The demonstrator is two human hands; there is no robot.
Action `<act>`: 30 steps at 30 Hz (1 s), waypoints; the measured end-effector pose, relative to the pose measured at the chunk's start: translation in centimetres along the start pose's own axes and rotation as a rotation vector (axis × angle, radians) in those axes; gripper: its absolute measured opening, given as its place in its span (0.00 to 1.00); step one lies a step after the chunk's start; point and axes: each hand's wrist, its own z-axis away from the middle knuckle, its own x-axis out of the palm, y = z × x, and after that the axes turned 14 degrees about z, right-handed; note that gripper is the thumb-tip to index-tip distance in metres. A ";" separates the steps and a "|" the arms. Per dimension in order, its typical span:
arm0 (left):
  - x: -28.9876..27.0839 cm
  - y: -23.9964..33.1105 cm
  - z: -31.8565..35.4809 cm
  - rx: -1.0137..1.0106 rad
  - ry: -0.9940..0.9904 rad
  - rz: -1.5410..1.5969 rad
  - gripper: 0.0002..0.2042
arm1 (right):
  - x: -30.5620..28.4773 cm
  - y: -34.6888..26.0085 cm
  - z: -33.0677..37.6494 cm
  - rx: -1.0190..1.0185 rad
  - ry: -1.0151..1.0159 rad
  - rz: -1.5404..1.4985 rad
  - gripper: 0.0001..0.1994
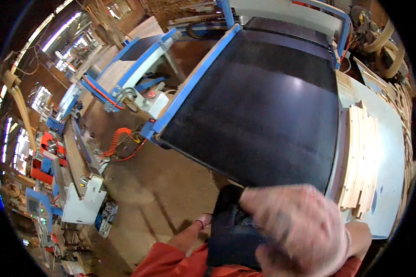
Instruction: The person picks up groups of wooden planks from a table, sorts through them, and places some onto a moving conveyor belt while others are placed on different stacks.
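My right hand looms large and pale pink in the lower right, close to the camera and smeared by motion. It appears to be gloved; whether it holds anything does not show. Beside the dark garment on my body, my left hand hangs low on the left, small in the picture, with a reddish band at the wrist. Its fingers are too small and partly hidden to read. Ahead of both hands lies a wide black conveyor belt with a blue side rail. My sleeves are orange-red.
Right of the belt, pale wooden strips lie stacked on a light table. A control box with a red button sits at the rail's left. A coiled orange hose hangs above the brown floor. More machines stand at left.
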 end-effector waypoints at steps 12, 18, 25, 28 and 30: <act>-10.8 8.8 4.8 0.202 0.466 0.916 0.20 | -14.6 16.6 23.2 1.470 0.168 0.507 0.42; -21.7 28.0 16.1 0.758 0.055 0.841 0.18 | -26.8 20.2 36.5 1.798 0.191 1.145 0.42; -17.4 46.5 9.4 1.289 0.017 0.403 0.13 | -31.3 21.5 44.0 1.849 -0.116 1.002 0.21; -13.1 54.1 6.1 1.541 0.263 0.124 0.24 | -31.9 23.3 44.4 1.979 0.007 0.843 0.21; -11.8 59.7 8.1 1.294 0.153 0.220 0.30 | -31.4 23.7 46.4 1.864 -0.231 1.051 0.27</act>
